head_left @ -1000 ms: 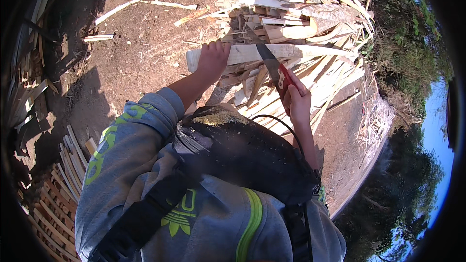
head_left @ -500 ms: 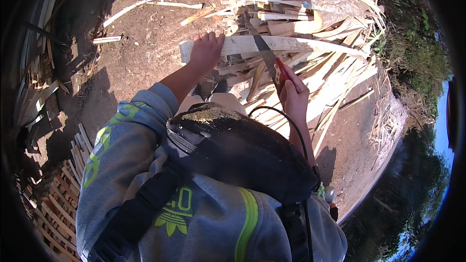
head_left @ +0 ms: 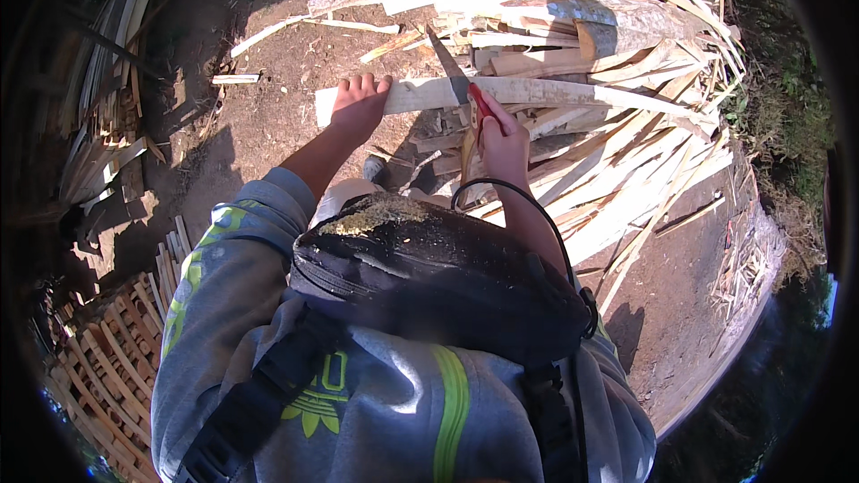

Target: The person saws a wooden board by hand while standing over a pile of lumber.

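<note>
- Head view: left hand (head_left: 361,112) near the left end of the pale plank (head_left: 420,95), fingers bent over it, gripping.
- Right hand (head_left: 504,139) clenched on the red handle (head_left: 480,107) of the handsaw (head_left: 458,80); blade slants up-left across the plank, right of the left hand. Can't tell if teeth are in the wood.
- Plank lies roughly crosswise in front of the person, right part over the pile of offcuts and slabs (head_left: 591,183), left end out over bare dirt (head_left: 277,54).
- Black bag (head_left: 429,273) at chest, sawdust (head_left: 380,215) on top; grey sweatshirt (head_left: 376,402) behind it.
- Lower left: stacked slats (head_left: 112,358). Right: green bushes (head_left: 783,125).
</note>
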Action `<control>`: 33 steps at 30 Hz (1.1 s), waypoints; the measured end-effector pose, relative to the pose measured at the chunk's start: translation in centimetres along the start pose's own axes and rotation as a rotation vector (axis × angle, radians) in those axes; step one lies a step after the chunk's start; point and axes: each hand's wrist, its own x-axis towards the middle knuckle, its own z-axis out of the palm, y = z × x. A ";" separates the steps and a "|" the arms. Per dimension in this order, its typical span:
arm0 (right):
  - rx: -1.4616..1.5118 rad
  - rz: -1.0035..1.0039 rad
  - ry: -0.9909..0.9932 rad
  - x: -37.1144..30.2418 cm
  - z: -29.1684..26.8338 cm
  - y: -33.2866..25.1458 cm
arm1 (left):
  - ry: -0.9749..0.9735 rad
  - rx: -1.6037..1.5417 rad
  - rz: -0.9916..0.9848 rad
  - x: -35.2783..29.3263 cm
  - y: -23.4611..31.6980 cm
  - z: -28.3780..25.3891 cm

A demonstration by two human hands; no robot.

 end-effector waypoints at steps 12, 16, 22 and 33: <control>0.112 0.130 -0.113 -1.2 -1.1 -2.0 | 0.062 -0.028 0.020 -2.0 1.3 1.0; 0.029 0.135 -0.038 -0.7 -1.6 -1.6 | 0.088 -0.063 0.031 -0.3 0.5 0.4; 0.180 0.104 -0.039 -6.3 -3.2 -2.6 | 0.102 -0.097 0.032 -1.2 0.0 1.4; 0.174 0.029 0.054 -7.5 -2.6 -1.8 | 0.165 -0.110 0.069 -0.6 -0.5 2.6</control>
